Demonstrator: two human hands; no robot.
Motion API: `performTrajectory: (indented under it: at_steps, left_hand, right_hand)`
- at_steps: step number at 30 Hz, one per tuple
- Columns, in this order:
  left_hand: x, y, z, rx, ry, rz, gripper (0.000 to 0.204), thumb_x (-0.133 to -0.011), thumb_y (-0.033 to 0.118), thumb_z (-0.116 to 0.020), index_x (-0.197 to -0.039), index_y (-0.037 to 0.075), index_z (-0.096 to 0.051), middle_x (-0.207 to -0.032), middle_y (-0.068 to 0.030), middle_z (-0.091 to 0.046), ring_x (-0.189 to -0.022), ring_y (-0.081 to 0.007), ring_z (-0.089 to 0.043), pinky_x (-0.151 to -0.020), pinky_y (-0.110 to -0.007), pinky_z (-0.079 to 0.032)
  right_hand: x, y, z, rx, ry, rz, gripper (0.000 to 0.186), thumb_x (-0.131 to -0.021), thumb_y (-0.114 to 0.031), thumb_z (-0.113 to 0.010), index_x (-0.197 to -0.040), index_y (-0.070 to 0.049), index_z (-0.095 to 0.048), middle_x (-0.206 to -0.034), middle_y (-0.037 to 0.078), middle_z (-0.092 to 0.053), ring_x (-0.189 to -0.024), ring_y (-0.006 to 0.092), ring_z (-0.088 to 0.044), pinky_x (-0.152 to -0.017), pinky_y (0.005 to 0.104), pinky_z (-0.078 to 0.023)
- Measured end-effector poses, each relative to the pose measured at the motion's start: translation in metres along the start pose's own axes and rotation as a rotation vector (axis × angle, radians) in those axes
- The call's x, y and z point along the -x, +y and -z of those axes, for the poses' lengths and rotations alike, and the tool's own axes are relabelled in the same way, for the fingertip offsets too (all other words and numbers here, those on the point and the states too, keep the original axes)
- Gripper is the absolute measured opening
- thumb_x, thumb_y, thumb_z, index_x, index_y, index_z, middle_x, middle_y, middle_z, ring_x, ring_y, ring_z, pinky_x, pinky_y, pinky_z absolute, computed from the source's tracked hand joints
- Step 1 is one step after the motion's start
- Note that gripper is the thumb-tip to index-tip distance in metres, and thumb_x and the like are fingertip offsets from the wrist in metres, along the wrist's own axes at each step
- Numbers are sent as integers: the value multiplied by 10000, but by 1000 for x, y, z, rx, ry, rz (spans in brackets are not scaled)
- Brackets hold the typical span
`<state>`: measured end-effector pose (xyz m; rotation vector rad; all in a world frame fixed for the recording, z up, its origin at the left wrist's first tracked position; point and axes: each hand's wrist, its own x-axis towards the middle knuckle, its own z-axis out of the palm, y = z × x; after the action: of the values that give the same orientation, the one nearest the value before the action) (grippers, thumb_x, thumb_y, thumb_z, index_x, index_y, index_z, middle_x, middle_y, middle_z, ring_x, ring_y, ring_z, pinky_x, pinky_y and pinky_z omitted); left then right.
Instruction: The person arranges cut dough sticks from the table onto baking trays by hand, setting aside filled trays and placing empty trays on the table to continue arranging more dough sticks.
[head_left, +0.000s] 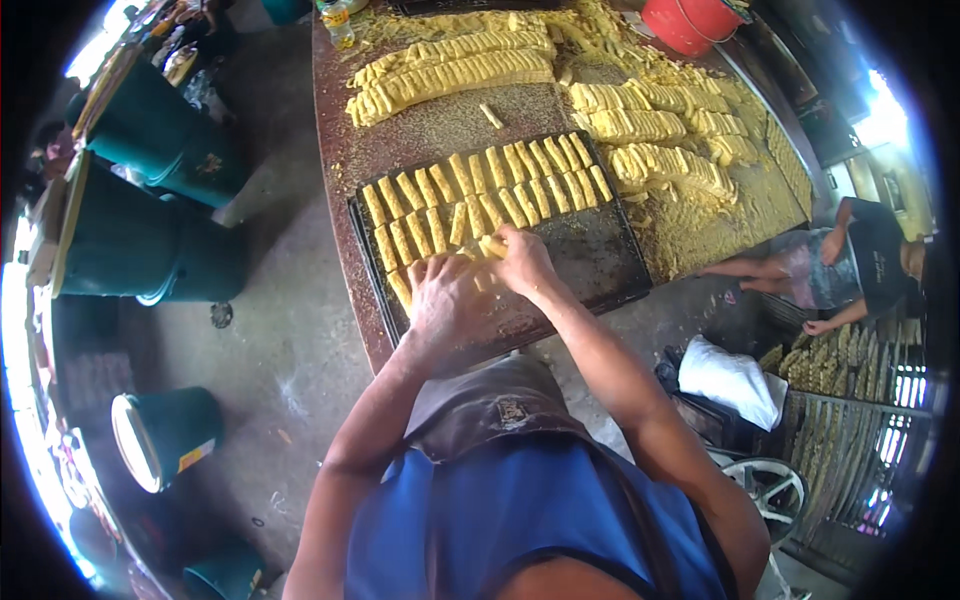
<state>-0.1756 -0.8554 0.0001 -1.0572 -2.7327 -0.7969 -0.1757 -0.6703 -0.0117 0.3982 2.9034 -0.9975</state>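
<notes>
Pinching right hand (524, 264): its fingertips are closed on a pale yellow stick (492, 246), just over the middle of the tray.
Left hand (443, 300): bent low over the tray's near left part, close beside the right one; its fingertips are partly hidden, so I cannot tell whether it grasps anything.
Tray (590, 255): dark, rectangular, near the front edge of the brown surface (340, 225); two rows of sticks (467, 175) run across it, a third starts at left, and the near right part is bare.
Beyond the tray: one loose stick (491, 116), then two long rows of sliced dough (455, 88).
Right of the tray: more dough stacks (650, 125) among yellow crumbs (690, 245).
Far edge: red bucket (685, 25) at right, bottle (339, 28) at left.
</notes>
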Motion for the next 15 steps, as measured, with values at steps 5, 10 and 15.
performTrajectory:
  at_steps: [5, 10, 15]
  left_hand:
    - [-3, -3, -3, 106, -51, 15, 497, -733, 355, -802, -1177, 160, -692, -1212, -62, -628, -1170, -269, -541, -1009, -488, -330]
    - [-21, 4, -17, 39, -88, -38, 469, -732, 359, -804, -1141, 149, -709, -1191, -69, -643, -1175, -268, -544, -998, -488, -348]
    - [-19, 4, -31, 60, -22, 22, 411, -732, 327, -805, -1097, 153, -731, -1165, -45, -659, -1176, -254, -551, -1007, -487, -343]
  right_hand:
    - [9, 4, 12, -106, 71, -143, 393, -759, -224, -793, -1085, -45, -666, -1014, 192, -712, -938, 344, -701, -826, 407, -564]
    - [14, -11, 30, 193, 44, -164, 363, -784, -230, -744, -1089, -47, -675, -1057, 191, -705, -987, 348, -685, -841, 443, -546]
    - [6, 23, 32, 33, 99, 14, 314, -781, -204, -732, -1058, -60, -693, -1017, 169, -711, -989, 336, -681, -872, 424, -542]
